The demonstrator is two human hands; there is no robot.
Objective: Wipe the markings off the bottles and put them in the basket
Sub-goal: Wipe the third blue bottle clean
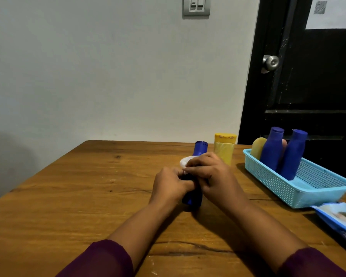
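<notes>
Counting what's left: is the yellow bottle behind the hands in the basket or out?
Out. The yellow bottle stands on the table, left of the basket.

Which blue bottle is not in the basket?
The blue bottle gripped by the left hand and right hand; the other two stand in the basket.

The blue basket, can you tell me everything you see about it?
The basket looks like light blue plastic, long and rectangular, with walls full of tiny holes like netting and a solid rim. It sits flat on the wooden table, on the person's right. Standing inside at its far end are two blue bottles, a yellow bottle and something pink behind them. A wipes pack lies by its near corner.
</notes>
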